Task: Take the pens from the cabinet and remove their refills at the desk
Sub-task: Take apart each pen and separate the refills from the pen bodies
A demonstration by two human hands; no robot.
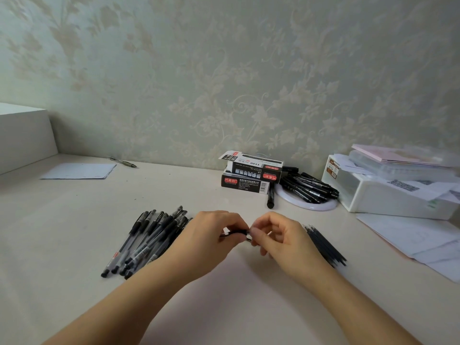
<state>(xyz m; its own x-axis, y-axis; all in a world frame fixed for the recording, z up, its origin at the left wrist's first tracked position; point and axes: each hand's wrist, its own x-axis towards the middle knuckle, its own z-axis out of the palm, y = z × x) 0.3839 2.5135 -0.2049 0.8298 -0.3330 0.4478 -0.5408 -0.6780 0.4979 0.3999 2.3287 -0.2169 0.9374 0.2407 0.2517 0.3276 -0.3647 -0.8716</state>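
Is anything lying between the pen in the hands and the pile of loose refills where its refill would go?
Nothing visible. The right hand and left hand both pinch the pen; the refills lie on the desk just beyond the right hand.

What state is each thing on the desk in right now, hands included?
Left hand: grips the pen, curled round its barrel.
Right hand: pinches the pen's end.
Pen: held above the desk between both hands.
Pile of pens: lying loose on the desk, left of the hands.
Refills: lying bundled on the desk, right of the hands.
Pen boxes: stacked, upper one's flap open.
Markers: heaped on a white disc.
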